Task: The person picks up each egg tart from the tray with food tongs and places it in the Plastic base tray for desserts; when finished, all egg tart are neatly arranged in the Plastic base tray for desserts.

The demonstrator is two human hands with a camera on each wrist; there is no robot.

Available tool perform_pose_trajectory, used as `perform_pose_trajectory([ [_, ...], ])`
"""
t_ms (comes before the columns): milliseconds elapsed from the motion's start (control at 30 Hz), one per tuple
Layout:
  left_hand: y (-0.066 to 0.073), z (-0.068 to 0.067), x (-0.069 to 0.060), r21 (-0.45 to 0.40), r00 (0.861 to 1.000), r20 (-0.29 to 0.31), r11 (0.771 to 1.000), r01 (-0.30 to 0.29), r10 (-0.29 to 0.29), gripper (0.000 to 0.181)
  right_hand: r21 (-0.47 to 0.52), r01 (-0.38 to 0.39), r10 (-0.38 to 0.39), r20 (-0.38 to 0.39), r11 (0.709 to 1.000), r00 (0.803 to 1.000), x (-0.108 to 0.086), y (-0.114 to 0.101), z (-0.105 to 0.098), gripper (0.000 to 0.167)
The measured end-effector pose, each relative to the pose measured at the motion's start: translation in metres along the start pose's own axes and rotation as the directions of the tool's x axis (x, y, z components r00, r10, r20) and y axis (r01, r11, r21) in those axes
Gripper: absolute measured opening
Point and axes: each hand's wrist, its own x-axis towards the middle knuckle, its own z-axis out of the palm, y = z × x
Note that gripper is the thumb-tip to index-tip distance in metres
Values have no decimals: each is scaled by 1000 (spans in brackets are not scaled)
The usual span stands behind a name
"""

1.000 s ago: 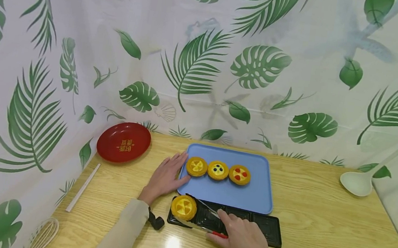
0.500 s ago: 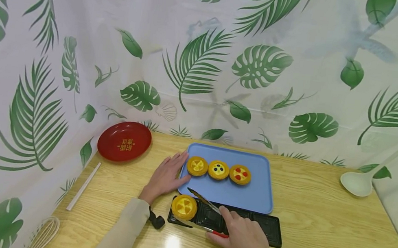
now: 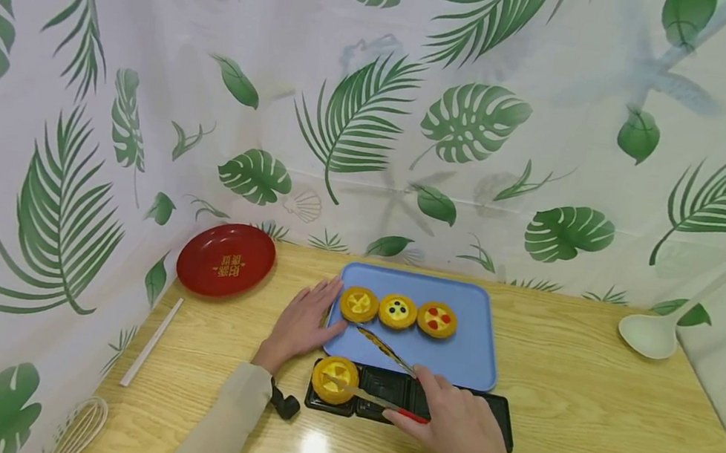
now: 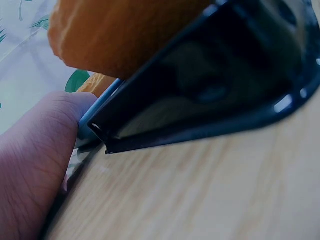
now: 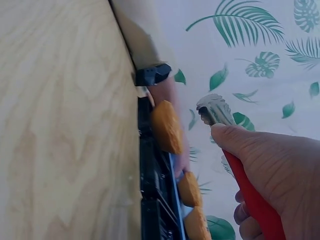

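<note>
Clearly, gold characters [image 3: 229, 266] on red plate [image 3: 194, 276]; right hand [image 3: 463, 426] grips tongs [image 3: 410, 415], left hand [image 3: 299, 325] straight-fingered.

At 12 o'clock, the white cloth backdrop [image 3: 375, 116] has green leaf prints. From the plain blue rectangular tray [image 3: 462, 361], the round red plate with gold characters [image 3: 203, 260] is at 9 o'clock, the long black compartment tray [image 3: 383, 387] at 6. One round golden tart [image 3: 398, 312] has dark-blue dots, another [image 3: 437, 319] red. The silver metal tongs [image 5: 248, 190] are red-handled; the table [image 3: 562, 369] is yellowish wood-grain.
</note>
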Motion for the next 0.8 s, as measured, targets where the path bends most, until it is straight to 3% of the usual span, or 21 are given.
perform_pose_trajectory([
  [200,-1,2,0,-5,1000,0,1000,11,-11,85,46,-66,66,-10,997,998,3,11,-8,86],
  [433,-2,4,-1,-1,1000,-1,1000,16,-16,85,49,-99,103,-82,994,991,6,28,-12,93],
  [667,-3,3,-2,-2,1000,-10,1000,15,-15,85,49,-94,101,-153,994,983,13,49,-13,84],
  [800,-2,2,-1,-2,1000,-7,1000,15,-15,85,46,-121,126,-138,992,982,15,61,-17,88],
])
